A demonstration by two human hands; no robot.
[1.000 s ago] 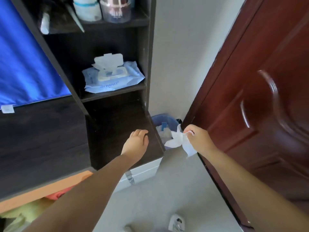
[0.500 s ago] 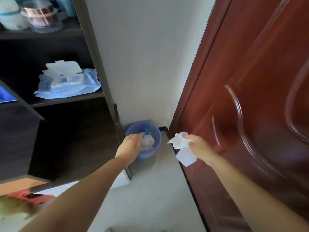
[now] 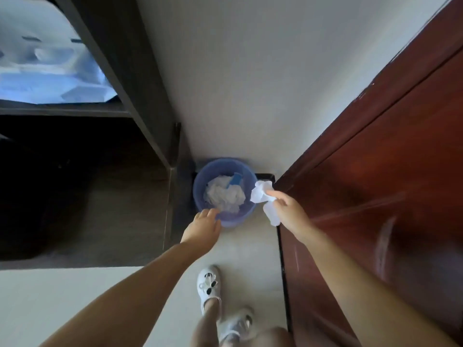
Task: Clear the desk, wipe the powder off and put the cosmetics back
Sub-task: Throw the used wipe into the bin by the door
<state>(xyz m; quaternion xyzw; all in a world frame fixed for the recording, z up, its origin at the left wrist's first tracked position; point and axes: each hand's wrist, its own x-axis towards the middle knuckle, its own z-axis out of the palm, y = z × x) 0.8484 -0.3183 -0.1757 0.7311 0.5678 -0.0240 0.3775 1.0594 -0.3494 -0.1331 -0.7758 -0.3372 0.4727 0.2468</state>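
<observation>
A small blue waste bin stands on the floor in the corner between the dark desk unit and the red door. It holds crumpled white wipes and a blue scrap. My right hand pinches a crumpled white wipe just beside the bin's right rim. My left hand reaches down to the bin's near left rim, fingers at its edge; whether they curl round the rim is hidden.
The dark desk side panel rises on the left, with a blue pack of wet wipes on a shelf above. The red wooden door closes off the right. My feet in white shoes stand on the pale floor.
The view has tilted down and closer to the bin. Both hands have dropped toward it, the right one carrying the wipe to the bin's right rim, the left reaching its near edge.
</observation>
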